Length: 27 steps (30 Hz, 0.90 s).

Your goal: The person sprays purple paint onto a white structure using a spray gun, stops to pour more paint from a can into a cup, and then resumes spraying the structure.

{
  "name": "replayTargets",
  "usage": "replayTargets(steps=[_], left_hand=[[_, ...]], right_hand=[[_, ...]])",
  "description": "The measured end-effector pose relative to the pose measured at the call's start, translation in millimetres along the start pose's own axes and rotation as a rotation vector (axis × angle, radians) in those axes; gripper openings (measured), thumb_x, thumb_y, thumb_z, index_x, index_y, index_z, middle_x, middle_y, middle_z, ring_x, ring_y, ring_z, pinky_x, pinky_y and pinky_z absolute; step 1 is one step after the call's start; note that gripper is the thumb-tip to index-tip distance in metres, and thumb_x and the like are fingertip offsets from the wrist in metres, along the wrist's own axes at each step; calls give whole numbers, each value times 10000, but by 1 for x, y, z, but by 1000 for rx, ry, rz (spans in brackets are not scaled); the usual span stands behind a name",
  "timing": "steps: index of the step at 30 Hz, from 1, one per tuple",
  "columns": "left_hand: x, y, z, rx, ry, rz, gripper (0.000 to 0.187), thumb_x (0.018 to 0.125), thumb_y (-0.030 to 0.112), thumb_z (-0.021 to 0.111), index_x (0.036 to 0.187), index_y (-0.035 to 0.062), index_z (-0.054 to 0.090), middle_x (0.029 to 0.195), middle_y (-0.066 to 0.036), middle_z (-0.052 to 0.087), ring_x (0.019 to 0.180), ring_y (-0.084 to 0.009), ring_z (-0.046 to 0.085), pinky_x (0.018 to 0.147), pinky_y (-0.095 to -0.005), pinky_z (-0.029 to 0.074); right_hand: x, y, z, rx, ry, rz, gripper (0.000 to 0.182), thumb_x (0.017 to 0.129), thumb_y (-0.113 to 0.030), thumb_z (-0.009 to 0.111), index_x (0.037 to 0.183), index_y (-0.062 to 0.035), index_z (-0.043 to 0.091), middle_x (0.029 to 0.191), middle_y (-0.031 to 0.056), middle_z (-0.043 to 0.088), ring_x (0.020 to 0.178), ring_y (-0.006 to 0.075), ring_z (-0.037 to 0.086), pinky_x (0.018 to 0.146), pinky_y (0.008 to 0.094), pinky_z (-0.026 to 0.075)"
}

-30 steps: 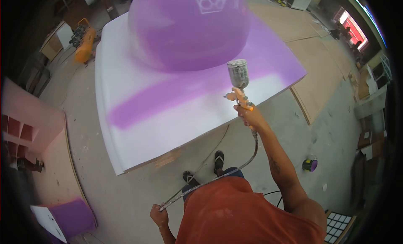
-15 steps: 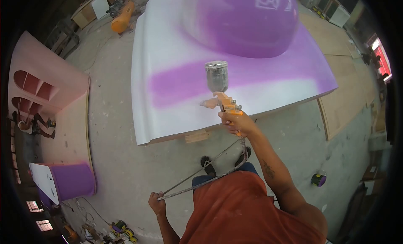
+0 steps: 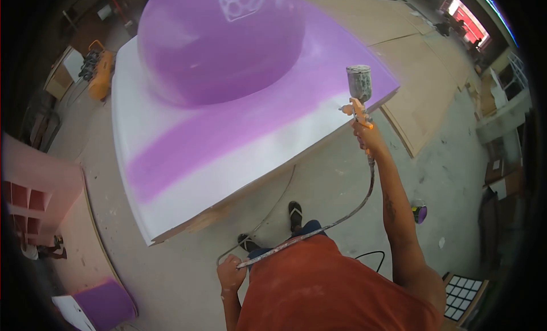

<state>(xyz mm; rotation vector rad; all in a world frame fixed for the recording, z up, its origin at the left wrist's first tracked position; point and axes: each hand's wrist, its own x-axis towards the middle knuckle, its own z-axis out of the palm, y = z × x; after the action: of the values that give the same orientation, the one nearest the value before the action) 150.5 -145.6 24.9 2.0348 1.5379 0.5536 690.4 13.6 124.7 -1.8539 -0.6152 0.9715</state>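
Note:
My right hand (image 3: 367, 136) is wrapped round the handle of an orange spray gun (image 3: 359, 111) with a paint-stained metal cup on top. The gun is at the right end of a large white and purple panel (image 3: 188, 214), its nozzle pointing left over the white strip along the near edge. A big glossy purple dome (image 3: 228, 52) rises from the panel, and a purple band runs across the white in front of it. From the gun's handle an air hose (image 3: 319, 231) sags to my left hand (image 3: 231, 272), which is closed round it near my waist.
An orange air compressor (image 3: 101, 74) stands at the far left. Brown boards (image 3: 421, 74) lie on the floor beyond the panel. A small paint can (image 3: 420, 213) sits right of my arm. A pink shelved structure (image 3: 45, 188) and another person (image 3: 43, 250) are at left.
My right hand has carried the spray gun rightward along the panel to its right end. The view has turned and shifted right. My left hand still grips the hose.

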Motion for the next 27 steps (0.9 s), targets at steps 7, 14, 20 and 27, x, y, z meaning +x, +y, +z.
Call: replayTargets(steps=[7, 14, 20, 27], left_hand=[[51, 89, 37, -157, -195, 71, 232, 822, 255, 770, 835, 57, 651, 831, -94, 619, 675, -322, 618, 606, -396, 490], [22, 56, 47, -235, 95, -177, 243, 921, 171, 643, 764, -10, 605, 747, -132, 573, 644, -332, 586, 601, -389, 460], [-61, -49, 3, -169, 420, -554, 369, 987, 139, 517, 686, -51, 418, 635, -95, 386, 546, -179, 371, 521, -374, 286], [-166, -138, -54, -288, 799, -768, 373, 993, 127, 481, 672, 40, 313, 645, 2, 339, 603, -107, 322, 524, -333, 266]], right_hand=[[127, 26, -110, -255, 283, -159, 239, 912, -290, 661, 842, -70, 598, 612, -26, 471, 465, 83, 393, 411, 282, 304], [94, 21, -65, -353, 279, -289, 265, 917, -296, 666, 838, -49, 613, 620, -20, 479, 471, 97, 408, 424, 292, 318], [-38, 9, 79, -61, -226, 33, 199, 930, -253, 662, 866, -83, 581, 651, -52, 458, 481, 47, 359, 422, 246, 289], [-154, -7, 247, -14, -617, 135, 262, 917, -264, 677, 758, -139, 511, 601, -71, 433, 446, 24, 354, 404, 225, 282]])
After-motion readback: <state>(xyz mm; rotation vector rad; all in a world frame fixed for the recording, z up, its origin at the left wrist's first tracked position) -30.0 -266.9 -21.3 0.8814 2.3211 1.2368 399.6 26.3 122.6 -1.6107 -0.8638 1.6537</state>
